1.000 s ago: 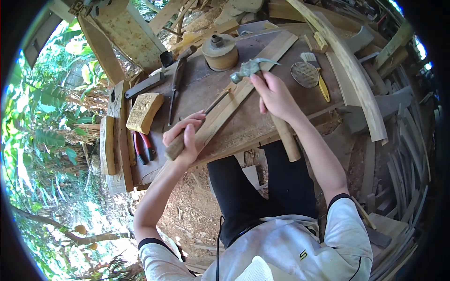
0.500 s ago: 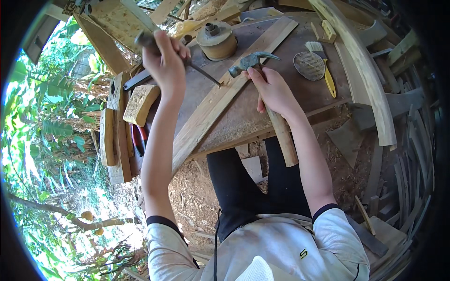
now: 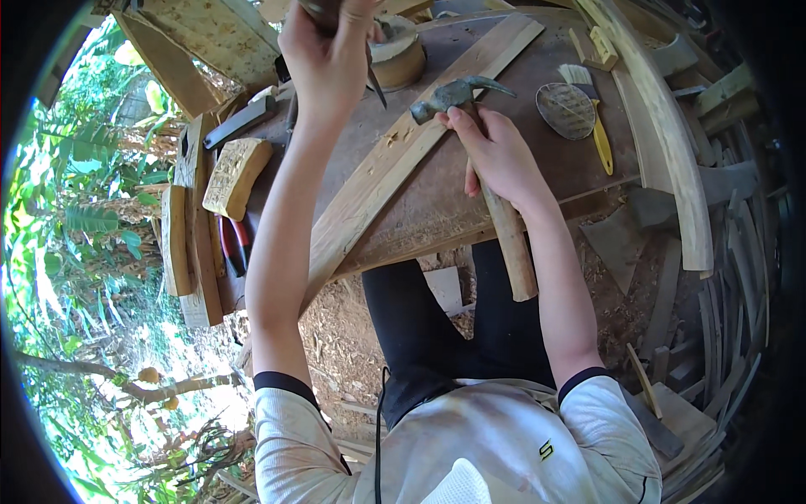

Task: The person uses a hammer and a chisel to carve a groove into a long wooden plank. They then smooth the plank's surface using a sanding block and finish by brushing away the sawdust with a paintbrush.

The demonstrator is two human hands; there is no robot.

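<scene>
My left hand [image 3: 323, 71] is closed around a chisel [image 3: 375, 80], raised over the far side of the workbench. The dark blade slants down to the right, its tip apart from the wood; part of the handle is beyond the upper edge. A long plank [image 3: 361, 193] lies diagonally across the bench, with a small rough cut and loose chips near its middle. Over the plank's right edge, my right hand [image 3: 499, 160] grips a claw hammer [image 3: 514, 252] high on its wooden handle, close under the metal head. The handle's end points back toward my legs.
On the bench [image 3: 470, 206] are a round wooden block [image 3: 395, 63], a yellow-handled brush [image 3: 603, 147] beside an oval disc [image 3: 567, 111], a curved wood block [image 3: 238, 176] and red-handled pliers [image 3: 232, 244]. A long curved timber [image 3: 672, 160] runs along the right.
My left hand has lifted the chisel up and away, so its tip has left the plank. The hammer stays in my right hand, nearly in place. The view has shifted slightly.
</scene>
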